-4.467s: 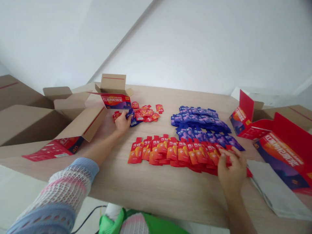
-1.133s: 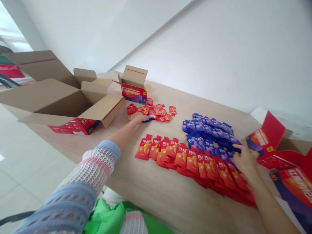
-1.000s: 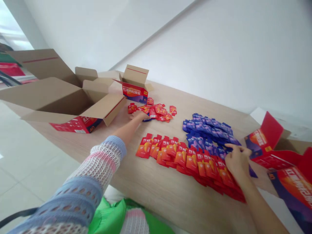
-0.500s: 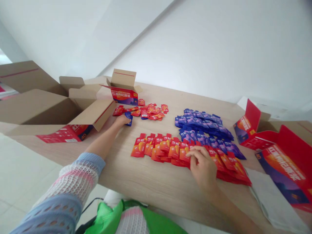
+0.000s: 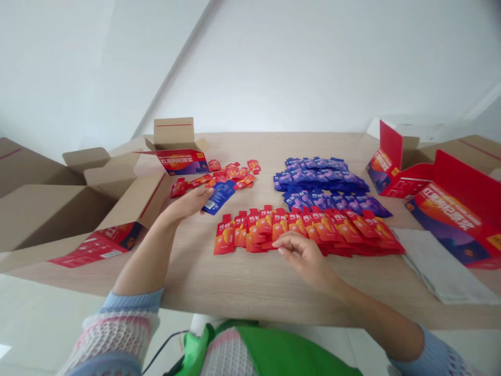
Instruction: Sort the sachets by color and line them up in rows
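My left hand (image 5: 187,202) grips a blue sachet (image 5: 218,197), held just over the wooden table (image 5: 250,292) below a loose heap of small red sachets (image 5: 230,174). My right hand (image 5: 305,255) hovers with fingers loosely apart and nothing in it, at the near edge of a long overlapping row of red sachets (image 5: 305,227). Behind that row lie overlapping rows of blue sachets (image 5: 321,181).
A small open red-printed carton (image 5: 177,151) stands behind the heap. Large open cardboard boxes (image 5: 58,209) sit at the left. Open red cartons (image 5: 395,164) and a flattened red carton (image 5: 454,219) lie at the right, with a white sheet (image 5: 442,271) in front.
My left hand has drawn a blue sachet out of the red heap toward me. My right hand left the blue rows and slid left along the red row. The view swung back to level.
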